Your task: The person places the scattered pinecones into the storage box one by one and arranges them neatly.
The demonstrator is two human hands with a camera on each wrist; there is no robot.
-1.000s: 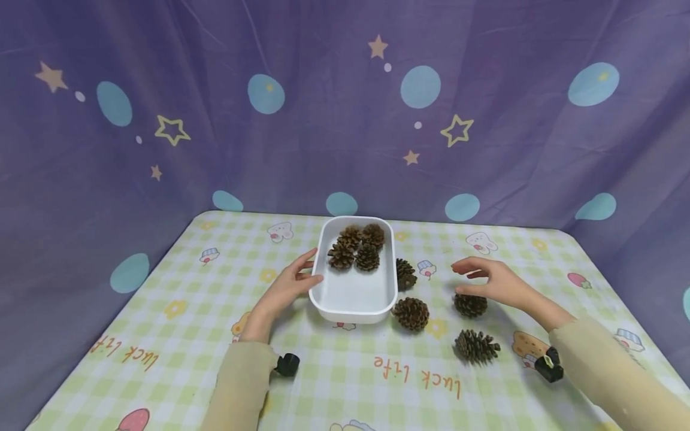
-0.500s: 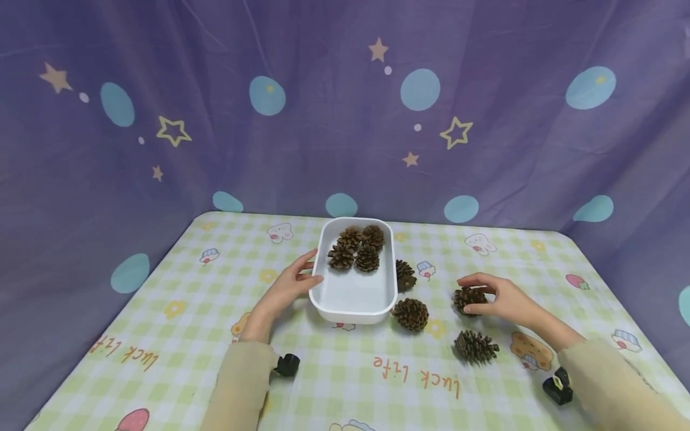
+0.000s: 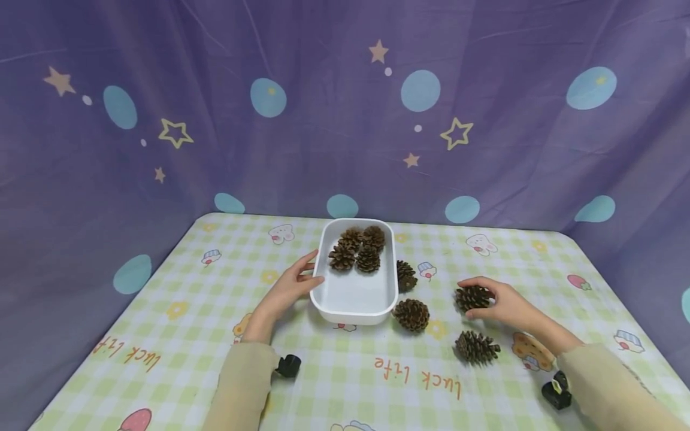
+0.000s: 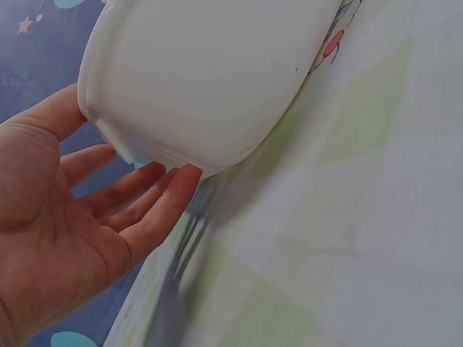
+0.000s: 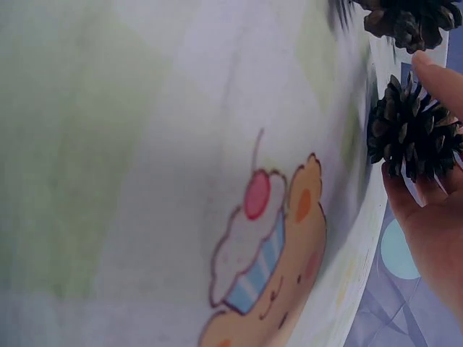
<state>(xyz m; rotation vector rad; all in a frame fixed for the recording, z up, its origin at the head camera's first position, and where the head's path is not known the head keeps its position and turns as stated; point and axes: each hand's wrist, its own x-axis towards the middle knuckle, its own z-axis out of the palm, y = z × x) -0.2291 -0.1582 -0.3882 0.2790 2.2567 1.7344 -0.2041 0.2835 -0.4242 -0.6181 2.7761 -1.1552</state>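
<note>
At the right part of the table, a brown pinecone point(image 3: 470, 297) is located between the thumb and fingers of the right hand point(image 3: 504, 304). The fingers are curled and hold the pinecone, with the thumb on the near side and the index finger on the far side. Contact between this pinecone and the cloth cannot be determined.

Nearer the person, a second pinecone point(image 3: 477, 348) lies on its side, just beside the right hand. Toward the left, a third pinecone point(image 3: 412, 315) sits near the corner of the white tray point(image 3: 356, 293). A fourth pinecone point(image 3: 406, 276) is positioned beside the tray's right wall, which partly conceals it. Four tray pinecones point(image 3: 368, 259) are grouped at the far end of the tray interior; the near end shows bare floor.

The left hand point(image 3: 287, 291) holds the tray at its left side: thumb at the rim, remaining fingers bent against the outer wall.

Both forearms carry pale sleeves point(image 3: 245, 377) and black wrist devices point(image 3: 288, 366). A green-and-white checked tablecloth point(image 3: 323, 383) with cartoon prints and orange lettering covers the table. Behind it hangs a purple curtain point(image 3: 334, 161) printed with stars and blue ovals.
</note>
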